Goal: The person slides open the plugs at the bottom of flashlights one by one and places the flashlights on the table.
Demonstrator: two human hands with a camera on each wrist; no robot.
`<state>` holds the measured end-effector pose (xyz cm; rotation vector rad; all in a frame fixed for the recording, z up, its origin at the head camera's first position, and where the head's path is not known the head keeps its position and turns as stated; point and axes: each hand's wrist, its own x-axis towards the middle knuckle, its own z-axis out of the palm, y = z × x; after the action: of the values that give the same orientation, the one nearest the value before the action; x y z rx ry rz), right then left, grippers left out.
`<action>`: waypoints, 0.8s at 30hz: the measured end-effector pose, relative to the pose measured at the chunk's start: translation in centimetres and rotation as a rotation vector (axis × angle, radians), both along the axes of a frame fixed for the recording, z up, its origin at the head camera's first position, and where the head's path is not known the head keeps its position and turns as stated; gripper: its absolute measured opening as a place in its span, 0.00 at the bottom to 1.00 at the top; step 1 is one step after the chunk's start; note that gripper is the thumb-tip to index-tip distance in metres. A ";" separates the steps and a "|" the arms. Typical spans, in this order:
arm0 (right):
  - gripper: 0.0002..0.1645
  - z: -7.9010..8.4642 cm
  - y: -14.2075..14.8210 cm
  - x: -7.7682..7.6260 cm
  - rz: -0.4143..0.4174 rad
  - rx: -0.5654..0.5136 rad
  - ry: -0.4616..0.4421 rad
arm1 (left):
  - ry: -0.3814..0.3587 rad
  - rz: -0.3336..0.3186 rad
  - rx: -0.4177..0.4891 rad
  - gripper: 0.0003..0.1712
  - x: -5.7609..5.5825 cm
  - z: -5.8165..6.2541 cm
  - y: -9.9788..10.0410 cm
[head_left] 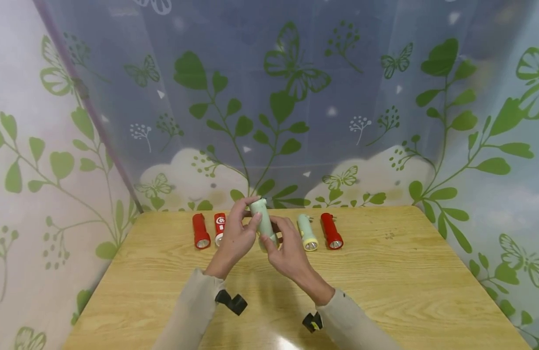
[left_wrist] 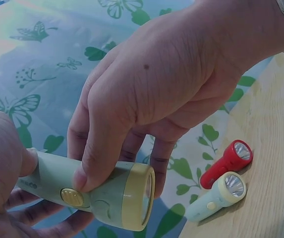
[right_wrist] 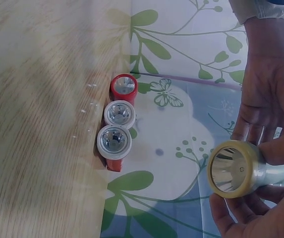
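Left hand [head_left: 238, 237]: grasps far end of pale-green, yellow-rimmed cylindrical plastic flashlight [head_left: 262, 217] | right hand [head_left: 289, 253]: grasps its near, lamp end | position: above wood-grained table [head_left: 405, 277], red flashlights [head_left: 200, 231] left and right

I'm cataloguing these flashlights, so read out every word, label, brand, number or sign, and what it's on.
Nothing reads clearly.
Red flashlight beside the left hand: white print, too blurred to read.
Held pale green flashlight: small marks, too blurred to read.
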<state>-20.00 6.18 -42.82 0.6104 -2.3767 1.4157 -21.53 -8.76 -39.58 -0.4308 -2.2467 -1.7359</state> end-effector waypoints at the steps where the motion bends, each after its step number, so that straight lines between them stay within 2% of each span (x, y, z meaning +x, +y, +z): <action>1: 0.24 0.0 0.0 0.0 -0.001 -0.001 0.002 | -0.001 0.001 -0.002 0.21 0.0 0.0 0.0; 14: 0.26 0.2 -0.1 -0.3 -0.016 0.001 -0.023 | -0.027 0.021 0.018 0.24 -0.5 -0.5 0.0; 24: 0.26 -0.6 0.1 -1.2 -0.050 0.032 -0.072 | -0.108 0.036 0.091 0.22 -2.4 -2.0 0.3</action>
<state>-21.20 6.29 -43.46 0.5121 -2.4568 1.4033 -23.97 -8.50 -41.53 -0.2825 -2.2217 -1.8757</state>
